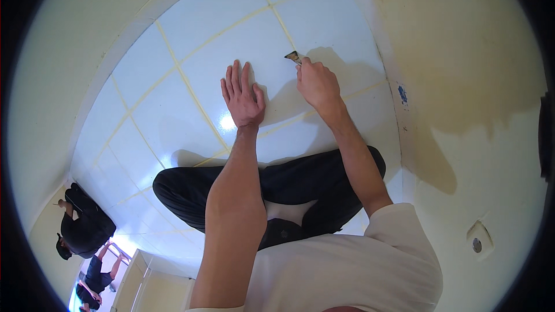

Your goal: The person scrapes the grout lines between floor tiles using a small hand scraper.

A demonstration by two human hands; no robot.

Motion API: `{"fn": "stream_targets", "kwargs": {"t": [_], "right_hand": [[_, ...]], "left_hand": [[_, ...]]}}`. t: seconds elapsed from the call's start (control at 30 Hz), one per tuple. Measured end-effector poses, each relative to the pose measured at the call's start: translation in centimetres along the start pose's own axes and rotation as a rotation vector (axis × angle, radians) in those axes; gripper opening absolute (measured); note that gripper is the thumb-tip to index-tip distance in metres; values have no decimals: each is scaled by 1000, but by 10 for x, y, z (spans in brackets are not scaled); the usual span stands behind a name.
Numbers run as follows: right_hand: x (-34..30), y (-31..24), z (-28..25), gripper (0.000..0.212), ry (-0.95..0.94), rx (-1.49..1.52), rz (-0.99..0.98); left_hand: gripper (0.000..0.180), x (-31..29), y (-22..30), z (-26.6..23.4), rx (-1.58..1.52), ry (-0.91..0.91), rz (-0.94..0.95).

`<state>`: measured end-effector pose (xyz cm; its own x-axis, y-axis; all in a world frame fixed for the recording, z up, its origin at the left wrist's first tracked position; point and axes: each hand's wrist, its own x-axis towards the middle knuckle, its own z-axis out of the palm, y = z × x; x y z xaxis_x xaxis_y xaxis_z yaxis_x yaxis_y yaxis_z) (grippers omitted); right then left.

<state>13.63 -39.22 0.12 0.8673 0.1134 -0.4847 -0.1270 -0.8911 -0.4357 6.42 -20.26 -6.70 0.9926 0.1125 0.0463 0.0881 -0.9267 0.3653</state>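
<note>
Far left, low in the view, two other people point(81, 231) in dark clothes crouch by the wall point(46, 110), well apart from the work here.

The tiled floor point(167, 133) is pale and glossy, with cream grout lines point(193, 95) crossing it in a grid. The person sits on it with legs point(272, 188) folded, in dark trousers and a white shirt.

The left hand point(243, 95) lies palm down on a tile, open flat with the fingers straight, close together and pointing away from the body. It holds nothing; it only presses on the floor, and looks like a prop for the lean forward.

Just to its right, the right hand point(317, 84) is curled closed around a small tool point(293, 55), a scraper by the look of it. Only the dark tip shows past the knuckles; the handle is hidden in the fist, so the exact grip cannot be told. The tip sticks out up and to the left of the hand, away from the body, and sits on or just beside the grout line that runs away from the person between the two hands. Whether the blade touches the floor I cannot tell.

So the tool lies ahead of the right hand, with its long axis roughly along that grout line. The right hand is the one on it; the left is near but apart, one tile over.

Further right, a cream wall point(480, 81) rises from the floor edge, with a small blue mark point(402, 93) near its foot and a round fitting point(477, 245) lower down.
</note>
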Motion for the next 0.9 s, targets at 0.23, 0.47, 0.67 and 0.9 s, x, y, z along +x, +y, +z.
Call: {"fn": "stream_targets", "kwargs": {"t": [0.23,0.47,0.67,0.9], "right_hand": [[3,3,-2,26,-10,31,19],[7,4,-3,27,0,24,-2],[2,3,-7,27,-39,-5,17],[8,5,-3,27,-6,28,13]], "left_hand": [[60,-1,-2,2,3,-5,0],[60,0,-1,0,-19,-8,-4],[60,1,-1,0,-9,-5,4],[60,1,-1,1,-8,-11,2]]}}
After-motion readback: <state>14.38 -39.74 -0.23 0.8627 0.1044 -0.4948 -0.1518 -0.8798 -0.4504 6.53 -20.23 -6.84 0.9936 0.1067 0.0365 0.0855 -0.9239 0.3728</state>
